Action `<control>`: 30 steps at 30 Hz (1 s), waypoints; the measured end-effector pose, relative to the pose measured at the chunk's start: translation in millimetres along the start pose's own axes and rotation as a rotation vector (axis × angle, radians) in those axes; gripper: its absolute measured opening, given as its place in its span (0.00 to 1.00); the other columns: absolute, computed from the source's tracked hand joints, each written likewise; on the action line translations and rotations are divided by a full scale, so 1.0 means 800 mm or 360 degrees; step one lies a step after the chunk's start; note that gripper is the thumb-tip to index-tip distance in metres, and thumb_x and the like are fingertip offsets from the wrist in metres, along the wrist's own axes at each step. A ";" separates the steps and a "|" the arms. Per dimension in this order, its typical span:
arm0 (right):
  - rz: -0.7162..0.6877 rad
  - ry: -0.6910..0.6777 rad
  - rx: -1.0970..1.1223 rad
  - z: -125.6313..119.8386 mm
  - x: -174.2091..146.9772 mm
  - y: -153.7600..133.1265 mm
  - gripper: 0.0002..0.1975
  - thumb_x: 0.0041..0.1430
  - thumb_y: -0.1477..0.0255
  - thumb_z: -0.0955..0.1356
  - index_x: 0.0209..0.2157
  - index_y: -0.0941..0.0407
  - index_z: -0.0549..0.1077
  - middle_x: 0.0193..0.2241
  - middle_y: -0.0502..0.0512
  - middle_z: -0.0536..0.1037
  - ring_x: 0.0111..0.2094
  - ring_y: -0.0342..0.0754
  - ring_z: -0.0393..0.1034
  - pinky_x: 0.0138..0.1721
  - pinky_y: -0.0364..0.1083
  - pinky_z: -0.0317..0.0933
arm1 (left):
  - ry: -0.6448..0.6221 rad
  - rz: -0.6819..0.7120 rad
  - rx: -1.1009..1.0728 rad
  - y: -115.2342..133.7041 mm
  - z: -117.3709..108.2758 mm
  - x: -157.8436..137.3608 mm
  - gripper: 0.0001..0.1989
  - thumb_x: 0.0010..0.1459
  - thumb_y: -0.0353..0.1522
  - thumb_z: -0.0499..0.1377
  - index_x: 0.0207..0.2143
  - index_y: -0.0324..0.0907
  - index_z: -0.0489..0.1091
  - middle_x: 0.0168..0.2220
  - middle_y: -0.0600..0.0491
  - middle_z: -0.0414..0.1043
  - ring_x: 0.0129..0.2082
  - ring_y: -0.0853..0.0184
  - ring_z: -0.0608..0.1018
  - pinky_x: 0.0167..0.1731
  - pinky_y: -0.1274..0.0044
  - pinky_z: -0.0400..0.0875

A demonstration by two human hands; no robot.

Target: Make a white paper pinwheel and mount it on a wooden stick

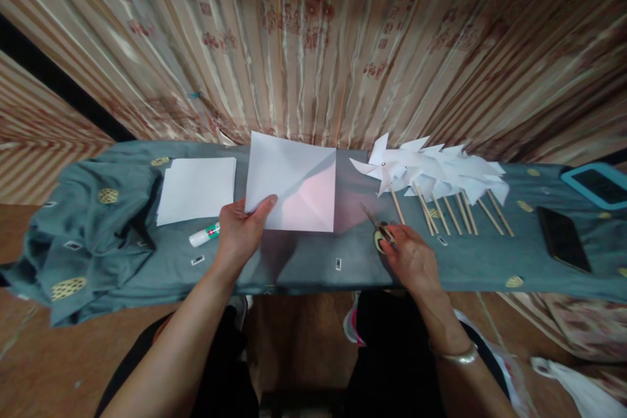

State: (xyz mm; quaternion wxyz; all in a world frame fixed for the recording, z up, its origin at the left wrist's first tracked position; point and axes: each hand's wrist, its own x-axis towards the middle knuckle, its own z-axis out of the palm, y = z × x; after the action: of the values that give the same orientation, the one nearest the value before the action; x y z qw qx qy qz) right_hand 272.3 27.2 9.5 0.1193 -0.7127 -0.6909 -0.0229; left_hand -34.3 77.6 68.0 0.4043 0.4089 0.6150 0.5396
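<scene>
My left hand (245, 225) grips a white sheet of paper (298, 183) by its lower left corner, thumb on top, holding it tilted above the cloth. Faint diagonal creases show on the sheet. In my right hand (414, 255) is a pair of scissors (378, 235) with light-coloured handles; the blades point up and left, apart from the paper. Right of the sheet lies a row of white paper pinwheels (441, 170) on wooden sticks. A stack of white paper (198, 189) rests to the left, with a glue stick (204, 235) just below it.
A grey-green patterned cloth (304, 274) covers the narrow table and bunches up at the left end. On the right lie a black phone (563, 238) and a blue-framed object with a dark panel (597, 184). Behind the table hangs a patterned curtain (304, 46).
</scene>
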 end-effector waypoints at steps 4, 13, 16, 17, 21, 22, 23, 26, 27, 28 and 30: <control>-0.0036 -0.0008 0.0040 0.002 -0.006 0.002 0.15 0.61 0.70 0.62 0.45 0.60 0.74 0.39 0.69 0.80 0.37 0.59 0.76 0.39 0.54 0.68 | 0.0010 0.0006 0.0048 0.002 -0.008 -0.002 0.16 0.44 0.40 0.68 0.30 0.35 0.78 0.28 0.48 0.79 0.25 0.65 0.77 0.24 0.78 0.70; 0.0581 -0.0490 0.1786 -0.014 -0.001 -0.040 0.17 0.45 0.61 0.74 0.38 0.54 0.76 0.32 0.56 0.82 0.32 0.52 0.77 0.22 0.43 0.64 | 0.0053 0.0082 0.0048 0.004 -0.014 -0.006 0.15 0.46 0.40 0.67 0.29 0.36 0.77 0.26 0.51 0.78 0.25 0.67 0.75 0.25 0.79 0.69; 0.0793 -0.0799 0.2448 -0.021 -0.006 -0.063 0.21 0.41 0.62 0.77 0.38 0.54 0.77 0.33 0.56 0.82 0.29 0.48 0.77 0.18 0.39 0.59 | 0.0081 0.0045 0.0002 0.010 -0.013 -0.002 0.15 0.45 0.39 0.67 0.30 0.36 0.77 0.26 0.51 0.78 0.24 0.68 0.74 0.24 0.79 0.68; 0.0854 -0.0856 0.2585 -0.022 -0.008 -0.070 0.21 0.40 0.64 0.78 0.39 0.54 0.77 0.33 0.55 0.82 0.30 0.47 0.77 0.21 0.39 0.61 | 0.0087 0.0039 -0.0019 0.012 -0.012 -0.001 0.14 0.45 0.39 0.67 0.29 0.35 0.77 0.26 0.51 0.78 0.23 0.69 0.74 0.23 0.80 0.67; 0.0852 -0.0945 0.2861 -0.023 -0.019 -0.085 0.24 0.38 0.63 0.80 0.41 0.52 0.79 0.35 0.54 0.81 0.32 0.45 0.74 0.29 0.41 0.66 | 0.0116 0.0081 -0.0057 0.016 -0.008 0.007 0.14 0.44 0.38 0.66 0.27 0.35 0.77 0.26 0.50 0.77 0.22 0.70 0.72 0.22 0.80 0.67; 0.0772 -0.0973 0.2858 -0.024 -0.021 -0.085 0.26 0.39 0.61 0.79 0.42 0.52 0.79 0.36 0.54 0.80 0.33 0.46 0.73 0.30 0.41 0.65 | 0.0119 0.0091 -0.0060 0.017 -0.007 0.008 0.13 0.44 0.38 0.66 0.27 0.35 0.77 0.26 0.49 0.77 0.22 0.70 0.73 0.22 0.80 0.67; 0.0669 -0.1000 0.2834 -0.025 -0.023 -0.085 0.27 0.41 0.58 0.78 0.44 0.52 0.78 0.36 0.55 0.80 0.34 0.46 0.72 0.30 0.42 0.65 | 0.0120 0.0098 -0.0060 0.017 -0.006 0.008 0.13 0.44 0.38 0.66 0.27 0.35 0.77 0.26 0.49 0.78 0.23 0.70 0.73 0.23 0.79 0.68; 0.0263 -0.1083 0.2681 -0.031 -0.027 -0.081 0.32 0.46 0.49 0.73 0.50 0.53 0.75 0.36 0.56 0.78 0.34 0.46 0.69 0.33 0.43 0.63 | 0.0096 0.0090 -0.0059 0.016 -0.002 0.008 0.12 0.43 0.38 0.67 0.26 0.37 0.77 0.25 0.50 0.78 0.23 0.69 0.74 0.23 0.79 0.69; 0.0137 -0.1114 0.2623 -0.034 -0.028 -0.079 0.33 0.48 0.48 0.72 0.52 0.52 0.74 0.37 0.55 0.77 0.34 0.46 0.68 0.33 0.44 0.62 | 0.0080 0.0082 -0.0062 0.015 -0.001 0.006 0.11 0.43 0.38 0.67 0.26 0.38 0.77 0.25 0.50 0.78 0.23 0.68 0.74 0.23 0.78 0.69; 0.0035 -0.1149 0.2567 -0.036 -0.029 -0.077 0.34 0.49 0.47 0.71 0.53 0.51 0.73 0.37 0.55 0.77 0.34 0.46 0.68 0.34 0.44 0.62 | 0.0062 0.0071 -0.0067 0.015 0.000 0.005 0.11 0.43 0.38 0.67 0.26 0.38 0.77 0.25 0.51 0.78 0.24 0.68 0.74 0.23 0.78 0.69; -0.0079 -0.1203 0.2476 -0.038 -0.029 -0.074 0.34 0.50 0.47 0.69 0.55 0.51 0.71 0.39 0.55 0.76 0.36 0.47 0.67 0.36 0.44 0.61 | 0.0035 0.0054 -0.0072 0.014 0.003 0.002 0.11 0.43 0.38 0.67 0.26 0.39 0.77 0.26 0.51 0.78 0.24 0.67 0.75 0.23 0.78 0.69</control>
State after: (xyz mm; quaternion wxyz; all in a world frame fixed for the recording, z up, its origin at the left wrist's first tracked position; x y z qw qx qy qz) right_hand 216.7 -0.7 42.6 0.3349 -0.3731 -0.5189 0.6924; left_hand -31.7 80.7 78.8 0.3975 0.4040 0.6001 0.5644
